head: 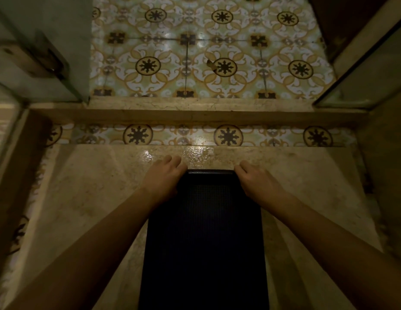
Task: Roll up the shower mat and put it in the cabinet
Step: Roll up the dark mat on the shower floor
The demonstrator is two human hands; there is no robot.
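Observation:
A dark, finely gridded shower mat (205, 238) lies flat on the wet beige stone floor, running from the bottom of the view up to a far edge near the middle. My left hand (164, 175) rests at the mat's far left corner, fingers curled over its edge. My right hand (256, 179) sits at the far right corner in the same way. Both hands touch the far edge; whether they grip it firmly I cannot tell. No cabinet is in view.
A raised stone threshold (195, 113) crosses the view beyond the mat, with patterned floor tiles (206, 63) past it. A glass door with a metal hinge (38, 54) stands at the left, a glass panel (363, 70) at the right. Walls close in on both sides.

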